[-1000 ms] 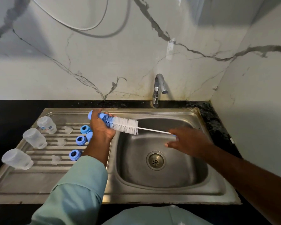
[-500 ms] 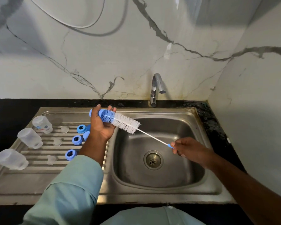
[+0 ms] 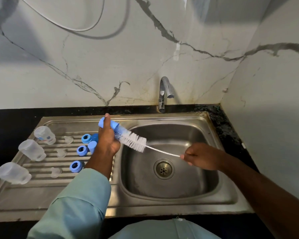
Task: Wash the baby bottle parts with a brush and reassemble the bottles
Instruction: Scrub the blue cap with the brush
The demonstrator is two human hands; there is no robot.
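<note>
Hands worked over a steel sink. Our left hand curled its fingers around a blue bottle cap, held above the inner edge of the draining board where it met the basin. A brush had its blue and white bristles pushed into the cap's open end. Our right hand pinched the far tip of the brush's thin white wire handle above the basin. On the draining board's ridges lay three clear bottles along the left edge, three small clear teats beside them, three blue rings, and more blue caps partly hidden behind our left wrist. A tap stood at the sink's back edge.
</note>
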